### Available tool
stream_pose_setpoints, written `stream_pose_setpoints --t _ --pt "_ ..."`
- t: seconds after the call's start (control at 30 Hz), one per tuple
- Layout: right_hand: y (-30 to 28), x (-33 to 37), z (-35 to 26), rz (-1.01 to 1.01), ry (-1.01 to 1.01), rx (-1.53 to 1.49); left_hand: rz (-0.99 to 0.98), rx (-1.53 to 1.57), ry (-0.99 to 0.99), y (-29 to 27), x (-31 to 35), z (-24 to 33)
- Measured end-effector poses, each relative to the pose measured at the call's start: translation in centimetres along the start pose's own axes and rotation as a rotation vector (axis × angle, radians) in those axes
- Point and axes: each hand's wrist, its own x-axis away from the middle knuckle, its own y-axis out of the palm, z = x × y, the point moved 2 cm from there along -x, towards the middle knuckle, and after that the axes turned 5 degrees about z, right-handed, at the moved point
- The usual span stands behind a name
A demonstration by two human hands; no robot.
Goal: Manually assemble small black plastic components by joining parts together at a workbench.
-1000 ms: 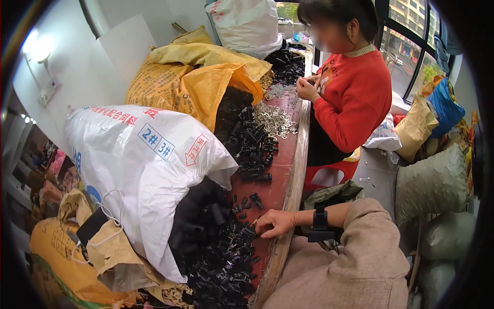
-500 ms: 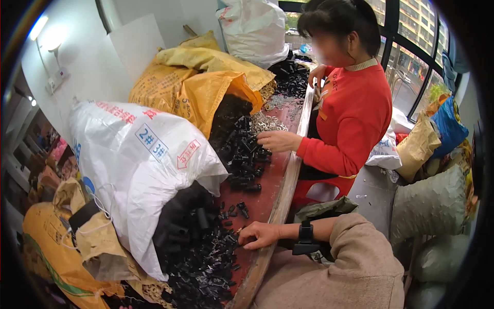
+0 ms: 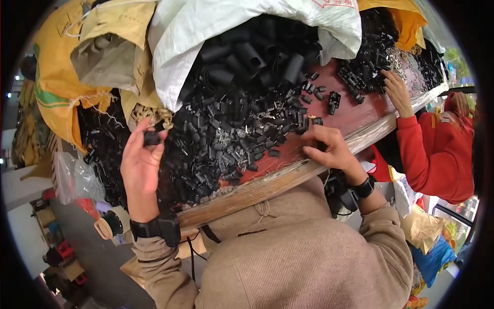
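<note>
My left hand (image 3: pixel 141 165) is raised at the left of the parts heap, pinching a small black cylindrical part (image 3: pixel 152 138) between thumb and fingertips. My right hand (image 3: pixel 332 148) is over the red tabletop (image 3: pixel 278 160) by the heap's right edge, its fingers curled in toward the thumb. What those fingers hold, if anything, I cannot make out. Between my hands spreads a heap of small black plastic parts (image 3: pixel 206 141) mixed with little silvery metal pieces (image 3: pixel 224 136). Behind it, larger black tubes (image 3: pixel 249 56) spill from a white woven sack (image 3: pixel 172 46).
A co-worker's hand (image 3: pixel 396 90) in a red sleeve (image 3: pixel 427 149) reaches to another black-parts pile (image 3: pixel 370 67) at right. A wooden edge (image 3: pixel 257 190) borders the table before me. Yellow sacks (image 3: pixel 56 67) and an open paper bag (image 3: pixel 110 62) stand at left; a spool (image 3: pixel 112 222) sits below.
The view has swung left and down over the heap. My left hand has come into view with a black part in its fingers. My right hand stays beside the heap, fingers curled.
</note>
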Motion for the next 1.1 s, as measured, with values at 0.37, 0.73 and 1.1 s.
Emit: stream_pose_setpoints --t 0.37,0.73,1.1 --pt "4.0 -5.5 -1.8 0.065 -0.263 0.352 -0.319 0.003 -0.365 -1.7 2.4 -4.9" --pt "7.0 -7.5 -1.3 -0.033 -0.15 0.612 -0.332 0.158 -0.496 -2.6 3.6 -6.9" --pt "5.2 -6.6 -0.7 0.047 -0.069 0.431 -0.388 0.279 -0.623 -1.1 4.9 -7.9"
